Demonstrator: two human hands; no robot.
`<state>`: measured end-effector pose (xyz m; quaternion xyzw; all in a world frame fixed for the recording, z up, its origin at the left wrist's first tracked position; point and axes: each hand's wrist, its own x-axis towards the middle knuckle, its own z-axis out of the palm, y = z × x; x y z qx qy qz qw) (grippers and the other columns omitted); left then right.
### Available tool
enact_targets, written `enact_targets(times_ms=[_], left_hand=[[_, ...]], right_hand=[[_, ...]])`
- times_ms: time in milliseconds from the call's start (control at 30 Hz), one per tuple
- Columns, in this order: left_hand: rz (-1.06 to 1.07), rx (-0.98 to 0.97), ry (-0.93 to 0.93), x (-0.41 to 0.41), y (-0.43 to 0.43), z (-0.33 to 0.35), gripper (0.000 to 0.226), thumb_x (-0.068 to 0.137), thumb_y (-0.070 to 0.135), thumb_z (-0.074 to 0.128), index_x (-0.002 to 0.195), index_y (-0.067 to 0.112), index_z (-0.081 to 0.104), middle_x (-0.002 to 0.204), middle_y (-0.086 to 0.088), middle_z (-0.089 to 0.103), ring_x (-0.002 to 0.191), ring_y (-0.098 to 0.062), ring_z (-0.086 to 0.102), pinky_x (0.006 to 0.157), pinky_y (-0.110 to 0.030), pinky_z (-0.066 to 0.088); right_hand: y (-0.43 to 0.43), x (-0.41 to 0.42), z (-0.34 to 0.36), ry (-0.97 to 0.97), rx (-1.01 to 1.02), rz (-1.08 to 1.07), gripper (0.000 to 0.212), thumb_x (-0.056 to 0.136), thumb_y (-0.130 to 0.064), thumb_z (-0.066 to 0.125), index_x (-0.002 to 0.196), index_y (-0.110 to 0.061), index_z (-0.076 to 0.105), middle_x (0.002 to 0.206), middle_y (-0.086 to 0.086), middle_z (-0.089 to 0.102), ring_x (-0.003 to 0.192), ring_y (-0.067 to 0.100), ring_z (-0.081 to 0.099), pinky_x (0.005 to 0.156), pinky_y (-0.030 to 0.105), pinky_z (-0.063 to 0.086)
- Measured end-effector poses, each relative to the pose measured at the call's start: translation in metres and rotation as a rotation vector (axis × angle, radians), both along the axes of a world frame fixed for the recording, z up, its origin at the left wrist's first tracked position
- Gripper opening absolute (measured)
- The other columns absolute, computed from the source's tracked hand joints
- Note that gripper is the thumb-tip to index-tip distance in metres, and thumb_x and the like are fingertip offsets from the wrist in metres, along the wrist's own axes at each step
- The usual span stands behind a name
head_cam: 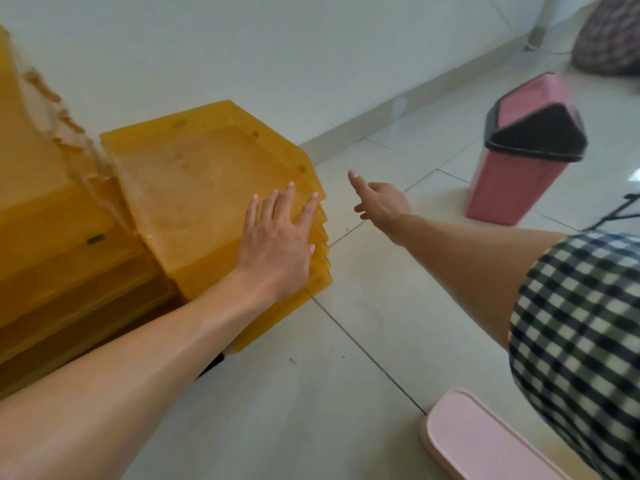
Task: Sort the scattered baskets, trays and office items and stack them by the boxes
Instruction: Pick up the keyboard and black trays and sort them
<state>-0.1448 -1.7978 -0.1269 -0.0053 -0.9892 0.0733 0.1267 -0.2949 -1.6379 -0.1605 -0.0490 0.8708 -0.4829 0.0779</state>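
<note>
Pink tray at the bottom edge; yellow trays stacked by the wall.
Left hand lies flat, fingers spread, on the top tray; at least five rims show at the stack's corner. Right hand hovers beside that corner, forefinger straight, holding nothing. One pink bin stands apart across bare floor.

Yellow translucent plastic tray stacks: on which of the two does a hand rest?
The right yellow stack, nearer the pink plastic bin: the left hand lies flat on its top tray. No hand rests on the stack at the left edge.
</note>
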Motion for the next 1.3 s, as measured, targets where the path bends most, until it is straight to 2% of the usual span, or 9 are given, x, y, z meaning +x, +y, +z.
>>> enact_targets(times_ms=[200,333,533,700,800,867,1067,1200,1300], left_hand=[[-0.172,0.001,-0.08,-0.037,0.078,-0.002,0.081,0.098,0.045,0.053,0.16,0.027,0.004,0.166,-0.013,0.01,0.15,-0.033,0.016,0.123,-0.052,0.011],[-0.341,0.007,-0.113,-0.05,0.144,0.001,0.081,0.096,0.044,0.057,0.16,0.026,0.01,0.164,-0.014,0.017,0.148,-0.034,0.023,0.121,-0.053,0.015],[-0.559,0.045,-0.226,-0.036,0.252,0.003,0.077,0.095,0.047,0.056,0.157,0.024,0.017,0.157,-0.011,0.031,0.134,-0.034,0.042,0.113,-0.045,0.03],[-0.629,0.243,-0.51,0.004,0.328,-0.012,0.07,0.098,0.049,0.053,0.156,0.024,0.023,0.153,-0.007,0.04,0.135,-0.029,0.045,0.109,-0.043,0.037],[-0.626,0.421,-0.636,0.028,0.37,-0.025,0.07,0.097,0.05,0.057,0.155,0.023,0.028,0.153,-0.007,0.042,0.137,-0.029,0.045,0.107,-0.042,0.041],[-0.645,0.463,-0.595,0.042,0.395,-0.033,0.07,0.096,0.051,0.057,0.154,0.024,0.029,0.15,-0.007,0.042,0.133,-0.03,0.048,0.104,-0.044,0.044],[-0.446,0.431,-0.587,0.053,0.444,-0.058,0.088,0.095,0.051,0.056,0.158,0.025,0.001,0.162,-0.015,0.013,0.138,-0.04,0.037,0.107,-0.05,0.042],[-0.456,0.326,-0.647,0.063,0.444,-0.081,0.084,0.101,0.047,0.044,0.158,0.018,-0.011,0.165,-0.013,-0.014,0.145,-0.042,0.025,0.112,-0.054,0.034],[-0.488,0.332,-0.605,0.067,0.441,-0.092,0.076,0.104,0.039,0.035,0.158,0.015,-0.013,0.163,-0.013,-0.021,0.14,-0.042,0.032,0.107,-0.053,0.039]], right_hand=[[0.086,0.012,-0.014,0.016,0.156,-0.229,0.069,0.091,-0.079,0.036,0.097,-0.02,0.07,0.104,0.005,0.074,0.104,0.028,0.066,0.092,0.038,0.05],[0.164,0.039,-0.005,0.039,0.302,-0.29,0.07,0.088,-0.079,0.042,0.121,-0.023,0.068,0.114,0.001,0.072,0.106,0.023,0.066,0.091,0.039,0.053],[0.293,0.101,0.024,0.084,0.39,-0.498,0.055,0.089,-0.071,0.053,0.12,-0.027,0.066,0.104,-0.005,0.072,0.096,0.018,0.066,0.076,0.034,0.052],[0.374,0.153,0.043,0.128,0.52,-0.756,0.04,0.094,-0.057,0.056,0.118,-0.028,0.066,0.115,-0.002,0.072,0.11,0.023,0.062,0.091,0.036,0.048],[0.42,0.187,0.045,0.13,0.684,-0.929,0.038,0.095,-0.053,0.054,0.116,-0.023,0.066,0.114,0.005,0.071,0.108,0.028,0.062,0.082,0.036,0.045],[0.449,0.214,0.039,0.054,0.762,-1.015,0.046,0.092,-0.058,0.056,0.116,-0.019,0.063,0.115,0.011,0.068,0.108,0.032,0.06,0.077,0.037,0.043],[0.496,0.283,-0.008,-0.581,0.693,-0.917,0.119,0.059,-0.092,0.064,0.155,-0.037,0.019,0.154,0.018,0.02,0.141,0.046,0.024,0.112,0.066,0.029],[0.498,0.296,-0.021,-0.683,0.64,-0.818,0.145,0.049,-0.094,0.067,0.156,-0.043,-0.017,0.163,0.019,0.003,0.147,0.05,0.013,0.116,0.065,0.025],[0.494,0.299,-0.023,-0.68,0.645,-0.803,0.149,0.048,-0.088,0.075,0.155,-0.043,-0.018,0.164,0.016,0.003,0.148,0.047,0.013,0.112,0.068,0.027]])
